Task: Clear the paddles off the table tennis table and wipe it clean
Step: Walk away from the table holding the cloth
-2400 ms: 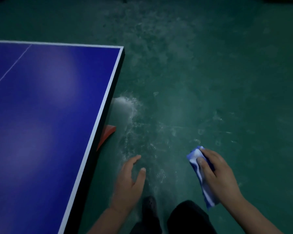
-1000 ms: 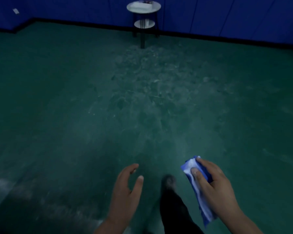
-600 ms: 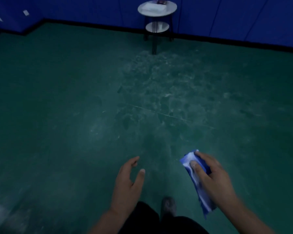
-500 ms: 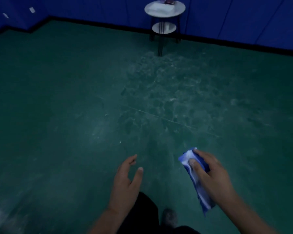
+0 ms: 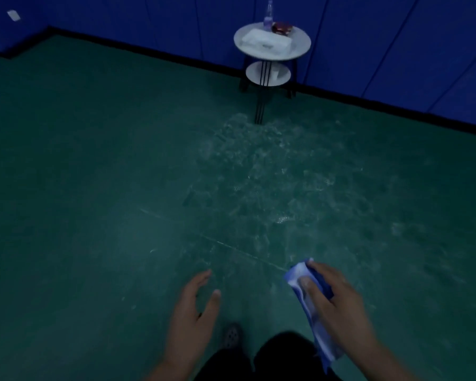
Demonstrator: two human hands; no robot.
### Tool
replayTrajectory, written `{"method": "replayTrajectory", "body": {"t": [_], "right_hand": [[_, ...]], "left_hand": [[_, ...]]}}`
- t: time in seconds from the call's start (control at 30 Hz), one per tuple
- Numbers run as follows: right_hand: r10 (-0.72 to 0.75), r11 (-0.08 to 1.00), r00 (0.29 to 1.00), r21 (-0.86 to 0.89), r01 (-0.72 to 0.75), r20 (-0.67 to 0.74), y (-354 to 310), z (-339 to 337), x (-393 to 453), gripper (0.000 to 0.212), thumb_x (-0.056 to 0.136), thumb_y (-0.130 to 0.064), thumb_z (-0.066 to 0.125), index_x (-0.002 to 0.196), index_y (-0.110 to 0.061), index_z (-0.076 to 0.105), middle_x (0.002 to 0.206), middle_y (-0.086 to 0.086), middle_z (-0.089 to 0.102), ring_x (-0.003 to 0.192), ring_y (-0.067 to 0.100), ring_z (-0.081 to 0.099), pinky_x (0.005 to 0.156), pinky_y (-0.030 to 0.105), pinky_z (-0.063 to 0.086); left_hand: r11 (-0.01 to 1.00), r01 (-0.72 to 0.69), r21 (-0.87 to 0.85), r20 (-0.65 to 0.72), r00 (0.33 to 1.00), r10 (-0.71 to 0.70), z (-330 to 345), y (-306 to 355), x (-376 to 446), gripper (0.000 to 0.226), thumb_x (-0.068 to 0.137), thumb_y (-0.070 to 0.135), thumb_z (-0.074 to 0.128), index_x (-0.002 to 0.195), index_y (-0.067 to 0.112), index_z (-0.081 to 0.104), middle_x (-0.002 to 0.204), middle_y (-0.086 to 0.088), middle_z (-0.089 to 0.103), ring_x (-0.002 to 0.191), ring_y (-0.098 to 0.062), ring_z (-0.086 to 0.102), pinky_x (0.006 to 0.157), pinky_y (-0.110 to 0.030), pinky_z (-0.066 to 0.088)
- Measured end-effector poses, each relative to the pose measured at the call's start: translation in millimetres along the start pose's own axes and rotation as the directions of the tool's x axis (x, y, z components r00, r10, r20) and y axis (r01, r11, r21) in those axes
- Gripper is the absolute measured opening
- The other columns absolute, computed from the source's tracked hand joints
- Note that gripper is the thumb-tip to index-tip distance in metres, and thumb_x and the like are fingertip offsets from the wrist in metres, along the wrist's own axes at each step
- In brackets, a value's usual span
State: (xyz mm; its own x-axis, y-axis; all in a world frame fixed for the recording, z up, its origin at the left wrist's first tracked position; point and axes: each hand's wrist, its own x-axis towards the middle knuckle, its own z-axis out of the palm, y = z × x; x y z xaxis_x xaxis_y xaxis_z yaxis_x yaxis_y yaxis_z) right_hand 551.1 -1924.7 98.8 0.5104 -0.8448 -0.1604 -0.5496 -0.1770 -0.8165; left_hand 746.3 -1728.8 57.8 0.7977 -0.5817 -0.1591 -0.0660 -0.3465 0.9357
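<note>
The right hand (image 5: 338, 306) gripped a folded blue-and-white wiping cloth (image 5: 312, 306), thumb and fingers curled round its upper end while the rest hung down. The left hand (image 5: 191, 314) held nothing, fingers loosely spread, thumb apart. Both hovered over the scuffed green floor (image 5: 121, 188), well short of the round white two-tier side table (image 5: 272, 46) by the blue wall (image 5: 149, 20).

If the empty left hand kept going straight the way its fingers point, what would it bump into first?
Probably nothing nearby: the left hand points over bare green floor. Far ahead stands the round side table, slightly to the right; depth is hard to judge.
</note>
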Motion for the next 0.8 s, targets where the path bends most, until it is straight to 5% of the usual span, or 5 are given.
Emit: {"method": "replayTrajectory", "body": {"t": [0.17,0.3,0.53,0.8], "right_hand": [[0.034,0.999,0.998,-0.002,-0.034,-0.061,-32.3,-6.5,148.7,0.034,0.092,-0.023,0.070,0.125,-0.026,0.067,0.122,-0.019,0.061,0.109,-0.025,0.048,0.089,-0.005,0.030],[0.062,0.998,0.993,0.003,-0.062,-0.100,-38.3,2.2,277.4,0.034,0.093,-0.023,0.070,0.126,-0.028,0.067,0.120,-0.015,0.061,0.106,-0.029,0.046,0.086,-0.008,0.027],[0.079,0.997,0.997,-0.010,-0.079,-0.019,-85.1,-0.4,513.6,0.036,0.093,-0.026,0.069,0.129,-0.023,0.066,0.126,-0.014,0.061,0.112,0.001,0.055,0.087,-0.005,0.028],[-0.014,1.000,0.996,-0.005,0.015,0.085,-160.0,18.5,758.8,0.039,0.094,-0.037,0.065,0.132,-0.026,0.063,0.127,-0.021,0.057,0.111,-0.017,0.048,0.089,-0.005,0.030]], "left_hand": [[0.995,-0.088,0.041,0.091,0.992,0.084,31.7,63.2,173.6,0.034,0.090,0.034,0.066,0.123,0.039,0.060,0.126,0.018,0.062,0.123,-0.005,0.058,0.107,-0.024,0.040],[0.991,-0.117,0.059,0.100,0.989,0.111,72.3,86.9,303.1,0.038,0.093,0.017,0.069,0.120,0.042,0.058,0.121,0.017,0.062,0.116,0.004,0.058,0.097,-0.018,0.046],[0.998,-0.022,0.051,0.064,0.998,0.019,125.5,152.4,500.7,0.042,0.092,0.009,0.068,0.116,0.042,0.055,0.125,0.016,0.061,0.118,-0.001,0.058,0.097,-0.029,0.049],[0.997,-0.063,0.051,-0.056,0.996,0.066,137.8,209.6,731.0,0.031,0.092,0.024,0.067,0.120,0.034,0.061,0.124,0.018,0.063,0.116,-0.003,0.060,0.098,-0.037,0.051]]}}
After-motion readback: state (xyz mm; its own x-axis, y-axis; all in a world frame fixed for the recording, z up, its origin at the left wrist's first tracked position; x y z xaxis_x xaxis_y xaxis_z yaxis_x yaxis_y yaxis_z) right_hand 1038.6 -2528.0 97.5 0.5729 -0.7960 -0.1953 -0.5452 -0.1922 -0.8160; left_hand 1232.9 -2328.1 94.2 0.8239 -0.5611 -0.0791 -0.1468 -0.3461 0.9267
